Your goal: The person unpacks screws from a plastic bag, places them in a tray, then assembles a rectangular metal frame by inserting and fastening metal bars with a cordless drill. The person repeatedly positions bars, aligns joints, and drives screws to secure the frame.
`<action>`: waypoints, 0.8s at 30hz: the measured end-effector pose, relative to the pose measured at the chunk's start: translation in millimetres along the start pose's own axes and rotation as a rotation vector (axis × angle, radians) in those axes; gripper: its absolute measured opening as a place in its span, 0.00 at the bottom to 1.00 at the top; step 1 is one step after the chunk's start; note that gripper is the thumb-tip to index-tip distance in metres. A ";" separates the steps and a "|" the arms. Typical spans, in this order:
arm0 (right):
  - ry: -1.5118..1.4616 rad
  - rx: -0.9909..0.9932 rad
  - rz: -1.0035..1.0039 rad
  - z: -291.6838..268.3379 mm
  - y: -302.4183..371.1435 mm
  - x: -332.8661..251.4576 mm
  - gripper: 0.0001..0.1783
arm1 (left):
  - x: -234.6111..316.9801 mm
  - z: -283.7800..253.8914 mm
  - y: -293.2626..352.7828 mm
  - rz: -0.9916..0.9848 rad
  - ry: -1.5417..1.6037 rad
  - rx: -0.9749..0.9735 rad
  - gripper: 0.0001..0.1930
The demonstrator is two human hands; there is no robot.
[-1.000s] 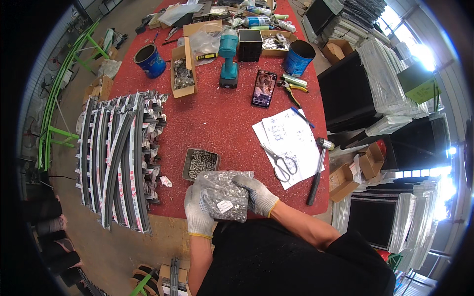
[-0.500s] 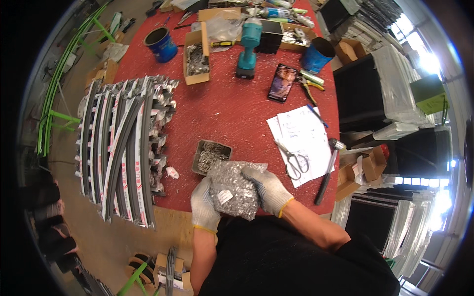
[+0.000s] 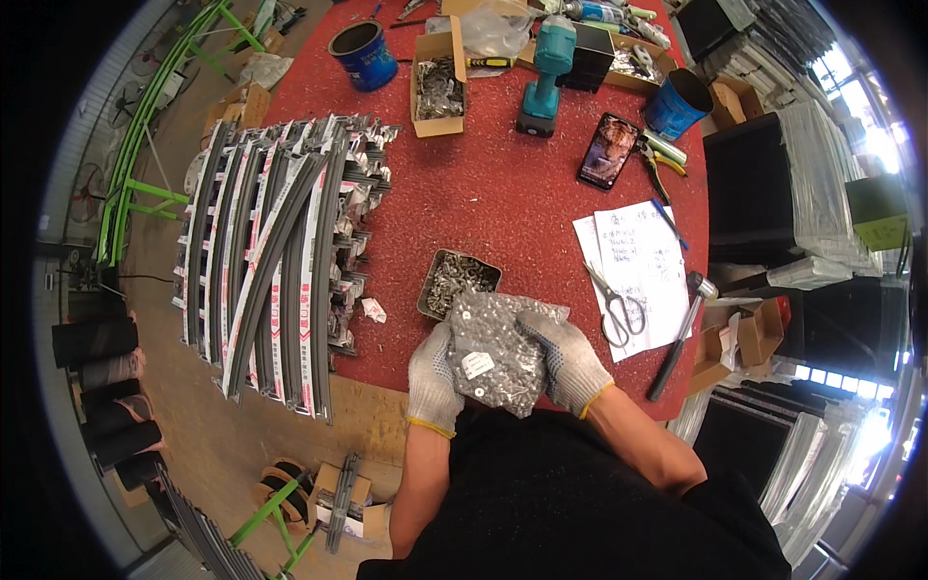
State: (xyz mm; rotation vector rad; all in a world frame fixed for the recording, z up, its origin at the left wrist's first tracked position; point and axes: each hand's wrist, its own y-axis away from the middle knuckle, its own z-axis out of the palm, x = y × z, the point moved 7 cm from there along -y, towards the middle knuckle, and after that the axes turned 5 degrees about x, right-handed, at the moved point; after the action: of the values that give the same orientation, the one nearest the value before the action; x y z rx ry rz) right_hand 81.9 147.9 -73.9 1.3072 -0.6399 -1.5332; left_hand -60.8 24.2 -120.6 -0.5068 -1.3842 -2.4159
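Head view: left hand (image 3: 432, 379) and right hand (image 3: 570, 363), both gloved, are closed round the sides of a clear bag of small metal fasteners (image 3: 495, 350) held over the red table's (image 3: 503, 213) near edge beside a small tray (image 3: 458, 283); looks heavy, floppy, slippery, so grip low and support underneath.

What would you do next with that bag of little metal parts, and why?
Probably tip the clear bag over the small metal tray just beyond it. Both gloved hands, left hand and right hand, grip the bag near the table edge, and the tray already holds similar small parts.
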 end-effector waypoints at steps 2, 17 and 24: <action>0.000 -0.013 -0.010 1.8 1.6 -2.2 0.26 | 0.3 3.2 1.0 0.008 0.037 -0.013 0.18; -0.053 -0.083 -0.037 11.5 -4.0 -1.8 0.26 | 8.0 9.0 1.9 -0.014 0.045 -0.079 0.20; -0.052 -0.101 -0.036 12.4 -4.8 1.9 0.29 | 10.0 4.1 -2.6 0.069 -0.081 -0.099 0.22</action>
State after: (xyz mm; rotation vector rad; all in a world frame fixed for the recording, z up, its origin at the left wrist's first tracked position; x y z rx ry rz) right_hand 68.8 145.6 -75.4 1.2118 -0.5666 -1.6125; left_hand -70.2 28.1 -116.2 -0.6732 -1.2612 -2.4423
